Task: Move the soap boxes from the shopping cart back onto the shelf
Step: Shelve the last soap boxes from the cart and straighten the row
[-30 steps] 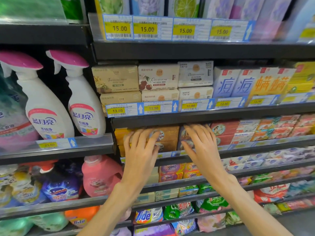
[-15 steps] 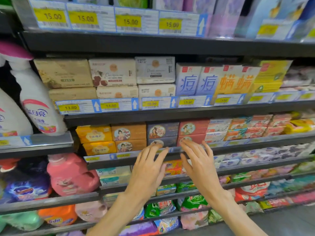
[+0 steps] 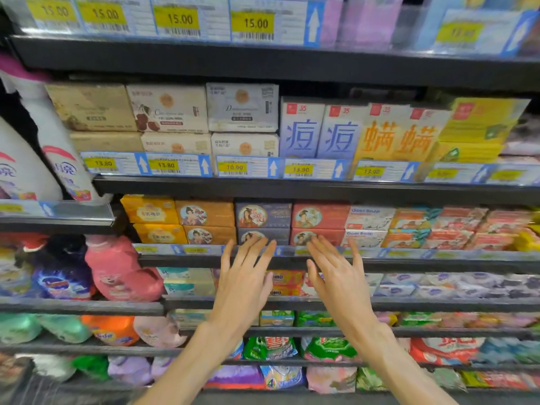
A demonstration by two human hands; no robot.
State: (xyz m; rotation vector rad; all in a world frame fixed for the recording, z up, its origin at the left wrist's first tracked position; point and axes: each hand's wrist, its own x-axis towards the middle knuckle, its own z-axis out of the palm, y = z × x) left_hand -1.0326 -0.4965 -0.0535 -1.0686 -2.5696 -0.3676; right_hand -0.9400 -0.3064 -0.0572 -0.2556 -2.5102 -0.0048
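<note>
Hands drawn back from the soap boxes, empty and spread, at the lip of the soap shelf.

The soap boxes sit stacked two high on the soap shelf: yellow, orange, dark blue and red, the last three printed with a lady in a round medallion. A second ago both hands were pushed in among them; now the left hand and right hand have slid back to the shelf edge, fingers fanned and holding nothing, only fingertips near the lower boxes (the camera has also swung right). That suggests this batch is seated and squared, with the cart, out of view, the next stop. To the right, white boxes read "Goat Soap". Price tags above show 13.80, 13.80, 10.90 and 13.90; the top row reads 15.00.
</note>
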